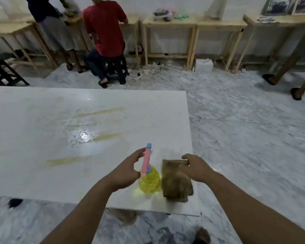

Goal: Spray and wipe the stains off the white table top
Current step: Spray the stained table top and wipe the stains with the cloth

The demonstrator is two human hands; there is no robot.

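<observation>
The white table top [42, 155] carries yellowish-brown streak stains [106, 111] and a wet, glistening patch [84, 136] near its middle. At the near right corner stands a yellow spray bottle [150, 182] with a pink and blue spray head. My left hand [127, 171] is open just left of the spray head, fingers curled toward it without gripping it. Beside the bottle lies a folded brown cloth [174, 184]. My right hand [194, 166] rests over the cloth's far edge, fingertips on it.
The table's right edge [189, 129] drops to a marbled grey floor. Beyond the far edge a person in a red shirt [104, 27] sits on a stool at wooden benches. A dark chair [4, 74] stands at far left. Cables and a power strip [139, 76] lie on the floor.
</observation>
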